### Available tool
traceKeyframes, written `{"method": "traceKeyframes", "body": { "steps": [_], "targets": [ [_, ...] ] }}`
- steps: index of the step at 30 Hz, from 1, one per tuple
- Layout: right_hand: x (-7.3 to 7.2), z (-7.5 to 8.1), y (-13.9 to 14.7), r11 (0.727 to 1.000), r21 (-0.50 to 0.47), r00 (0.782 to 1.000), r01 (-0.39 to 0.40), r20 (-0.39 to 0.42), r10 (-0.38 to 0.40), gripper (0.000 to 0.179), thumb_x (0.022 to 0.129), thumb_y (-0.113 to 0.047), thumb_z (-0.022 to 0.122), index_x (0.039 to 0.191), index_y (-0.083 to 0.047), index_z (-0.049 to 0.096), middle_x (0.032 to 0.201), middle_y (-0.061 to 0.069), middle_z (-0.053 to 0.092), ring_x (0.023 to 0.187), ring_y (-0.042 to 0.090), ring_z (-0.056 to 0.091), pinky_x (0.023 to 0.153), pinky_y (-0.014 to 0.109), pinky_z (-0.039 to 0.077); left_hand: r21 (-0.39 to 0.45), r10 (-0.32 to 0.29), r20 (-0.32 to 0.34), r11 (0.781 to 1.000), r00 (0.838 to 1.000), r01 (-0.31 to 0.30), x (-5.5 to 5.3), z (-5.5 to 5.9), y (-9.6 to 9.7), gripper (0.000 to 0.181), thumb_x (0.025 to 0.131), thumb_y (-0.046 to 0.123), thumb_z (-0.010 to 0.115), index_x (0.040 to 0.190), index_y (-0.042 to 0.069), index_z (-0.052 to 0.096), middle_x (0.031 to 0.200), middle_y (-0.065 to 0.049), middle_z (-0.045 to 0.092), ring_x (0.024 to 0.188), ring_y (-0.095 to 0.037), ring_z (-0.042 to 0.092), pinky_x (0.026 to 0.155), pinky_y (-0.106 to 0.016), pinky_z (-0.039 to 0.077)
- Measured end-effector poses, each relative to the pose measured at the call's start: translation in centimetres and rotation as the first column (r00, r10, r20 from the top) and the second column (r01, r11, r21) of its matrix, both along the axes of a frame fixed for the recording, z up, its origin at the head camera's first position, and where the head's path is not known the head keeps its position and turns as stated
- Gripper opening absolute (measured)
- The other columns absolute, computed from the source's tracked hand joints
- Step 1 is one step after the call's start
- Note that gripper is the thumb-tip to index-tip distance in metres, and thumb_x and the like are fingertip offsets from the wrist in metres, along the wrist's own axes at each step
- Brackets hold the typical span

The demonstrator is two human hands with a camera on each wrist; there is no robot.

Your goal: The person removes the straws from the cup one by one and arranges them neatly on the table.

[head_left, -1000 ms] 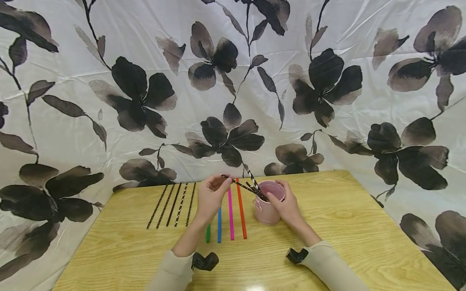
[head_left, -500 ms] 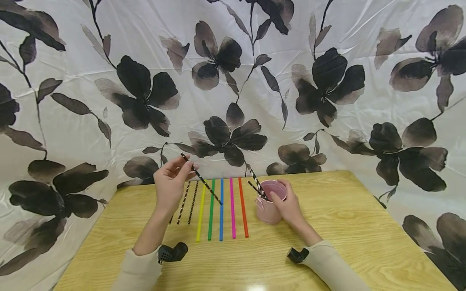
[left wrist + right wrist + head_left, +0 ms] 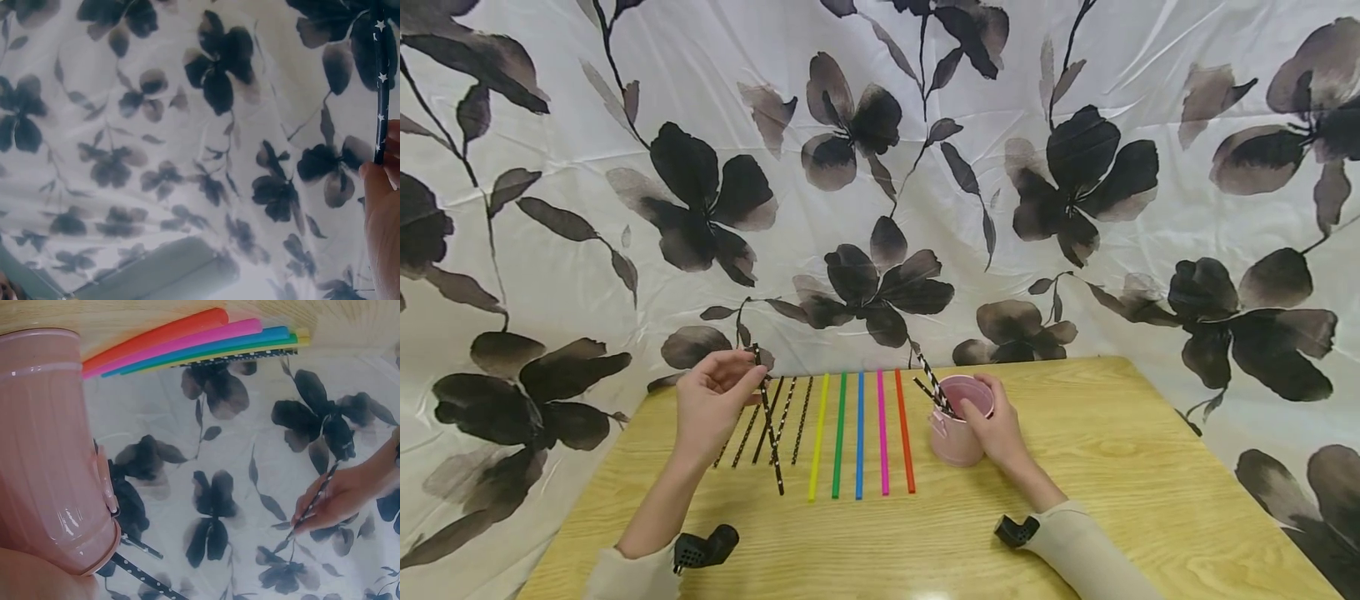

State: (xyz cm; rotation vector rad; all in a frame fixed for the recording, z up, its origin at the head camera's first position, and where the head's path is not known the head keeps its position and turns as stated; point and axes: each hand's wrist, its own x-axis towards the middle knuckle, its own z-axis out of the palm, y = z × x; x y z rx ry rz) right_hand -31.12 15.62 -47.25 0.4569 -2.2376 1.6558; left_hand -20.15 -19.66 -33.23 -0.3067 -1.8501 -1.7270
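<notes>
My left hand point(image 3: 709, 408) pinches a black straw with white stars point(image 3: 382, 78) between thumb and fingers. In the head view this straw slants downward over the row of patterned black straws point(image 3: 805, 421) at the left of the table. My right hand point(image 3: 1002, 429) grips the rim of a small pink bucket point(image 3: 955, 446), thumb over the near side. Out of the bucket lean a black-and-white patterned straw point(image 3: 928, 368) and a shorter-looking black straw end point(image 3: 921, 385). A small handle point(image 3: 105, 481) shows on the bucket's side in the right wrist view.
Right of the black straws lie single straws in yellow point(image 3: 818, 437), green point(image 3: 839, 437), blue point(image 3: 860, 437), pink point(image 3: 883, 437) and red point(image 3: 906, 437), side by side on the wooden table point(image 3: 1090, 467). A floral cloth point(image 3: 865, 192) hangs behind the table.
My left hand has drawn a black straw out of the bucket and moved left, over the patterned straws, turning it more upright. My right hand stays on the bucket.
</notes>
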Motion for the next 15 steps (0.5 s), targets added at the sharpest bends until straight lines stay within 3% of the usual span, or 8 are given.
{"method": "traceKeyframes", "body": {
  "steps": [8,15],
  "targets": [
    [0.0,0.2,0.1,1.000,0.008,1.000,-0.010,0.003,0.010,0.046,0.084,-0.026,0.060,0.125,-0.017,0.040,0.114,0.011,0.053,0.099,0.024,0.053,0.080,0.040,0.045,-0.151,0.103,0.139,0.985,0.985,-0.081,0.3,-3.1,-2.2,0.024,0.077,0.013,0.068,0.095,-0.003,0.064,0.079,-0.017,0.063,0.064,-0.016,0.061,0.054,-0.033,0.052],
    [0.1,0.2,0.2,1.000,0.006,1.000,-0.020,0.005,0.020,0.046,0.084,-0.026,0.059,0.125,-0.019,0.040,0.114,0.011,0.052,0.099,0.024,0.052,0.080,0.041,0.045,-0.242,0.099,0.231,0.969,0.968,-0.042,0.7,-6.0,-3.1,0.027,0.077,0.021,0.068,0.095,0.001,0.065,0.082,-0.018,0.062,0.064,-0.023,0.060,0.053,-0.036,0.052]
  ]
}}
